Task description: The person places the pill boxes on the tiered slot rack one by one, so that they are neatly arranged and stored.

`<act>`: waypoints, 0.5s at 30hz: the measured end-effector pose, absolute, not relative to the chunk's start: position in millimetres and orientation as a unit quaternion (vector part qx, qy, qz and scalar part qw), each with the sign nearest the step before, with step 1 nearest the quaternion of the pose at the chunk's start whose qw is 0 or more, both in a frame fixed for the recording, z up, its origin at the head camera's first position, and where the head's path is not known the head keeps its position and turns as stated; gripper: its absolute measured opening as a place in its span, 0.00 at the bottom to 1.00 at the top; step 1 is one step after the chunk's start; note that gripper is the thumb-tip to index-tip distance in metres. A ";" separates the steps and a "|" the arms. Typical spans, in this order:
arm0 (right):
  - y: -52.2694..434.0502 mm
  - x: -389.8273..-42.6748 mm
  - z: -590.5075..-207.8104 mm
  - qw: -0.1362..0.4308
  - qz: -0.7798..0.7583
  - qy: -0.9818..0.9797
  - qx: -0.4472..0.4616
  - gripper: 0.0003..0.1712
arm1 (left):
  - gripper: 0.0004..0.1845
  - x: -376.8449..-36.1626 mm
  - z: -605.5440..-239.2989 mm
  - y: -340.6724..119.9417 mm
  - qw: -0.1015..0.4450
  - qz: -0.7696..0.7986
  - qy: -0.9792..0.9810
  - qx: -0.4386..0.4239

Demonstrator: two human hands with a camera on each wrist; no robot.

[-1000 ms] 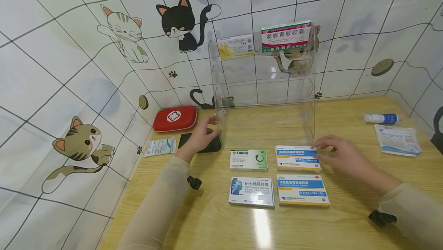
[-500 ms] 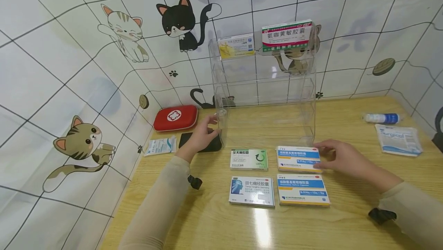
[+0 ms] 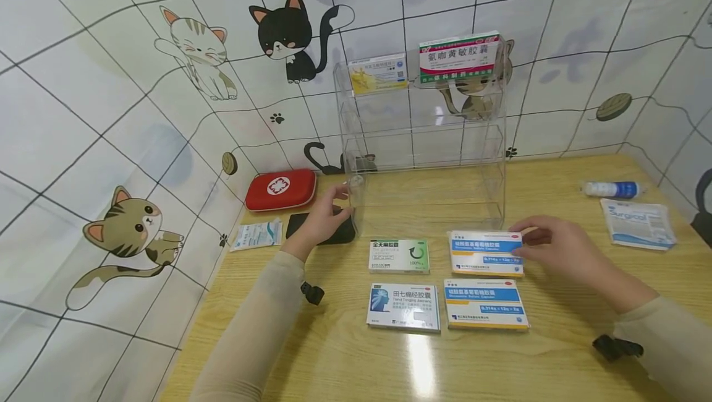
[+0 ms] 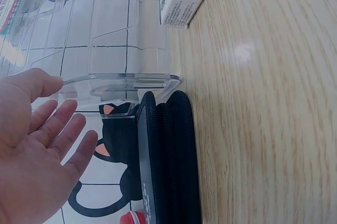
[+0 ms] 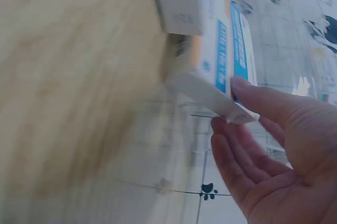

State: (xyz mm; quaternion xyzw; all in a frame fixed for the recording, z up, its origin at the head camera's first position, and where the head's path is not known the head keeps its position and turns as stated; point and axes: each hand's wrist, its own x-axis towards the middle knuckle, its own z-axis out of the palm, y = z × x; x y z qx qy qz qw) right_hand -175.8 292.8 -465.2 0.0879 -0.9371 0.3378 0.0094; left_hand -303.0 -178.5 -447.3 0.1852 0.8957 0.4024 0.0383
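My right hand (image 3: 556,244) pinches the right end of a white, blue and orange medicine box (image 3: 485,253), thumb on its printed face and fingers behind. In the right wrist view that medicine box (image 5: 218,58) is tilted up off the table. A like box (image 3: 485,304) lies just in front. Left of these lie a green-and-white medicine box (image 3: 398,256) and a grey-white one with a blue head print (image 3: 403,307). My left hand (image 3: 322,219) is at the left side of the clear display rack (image 3: 425,124); in the left wrist view its thumb touches the edge, fingers loosely extended.
A yellow-and-white box (image 3: 378,74) and a red, green and white box (image 3: 458,59) stand on the rack's top tier. Left are a red first-aid case (image 3: 280,190), a black pouch (image 3: 297,224) and a white packet (image 3: 257,235). Right are a blue-white tube (image 3: 612,190) and a surgical packet (image 3: 638,224).
My right hand has taken hold of the rear blue-and-orange medicine box and tilted it up, shifting it slightly right. The left hand has stayed at the rack.
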 end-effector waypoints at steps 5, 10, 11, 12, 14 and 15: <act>292.6 -176.3 -458.3 0.081 0.343 -0.929 0.116 0.12 | 0.26 -303.9 -447.3 -177.0 0.039 0.405 0.894 0.187; 280.5 -181.0 -441.6 0.160 0.356 -0.911 0.135 0.12 | 0.27 -304.3 -447.0 -175.1 0.044 0.405 0.892 0.196; 277.0 -183.3 -435.8 0.173 0.363 -0.906 0.135 0.12 | 0.27 -304.2 -446.9 -175.2 0.045 0.404 0.892 0.196; 273.3 -186.1 -429.7 0.184 0.371 -0.901 0.131 0.12 | 0.27 -303.9 -446.6 -175.6 0.045 0.403 0.893 0.193; 265.0 -193.1 -416.3 0.202 0.384 -0.892 0.126 0.12 | 0.27 -303.6 -446.8 -177.1 0.045 0.400 0.896 0.188; 260.3 -196.6 -409.6 0.207 0.394 -0.887 0.120 0.12 | 0.27 -303.6 -446.9 -177.8 0.045 0.399 0.897 0.186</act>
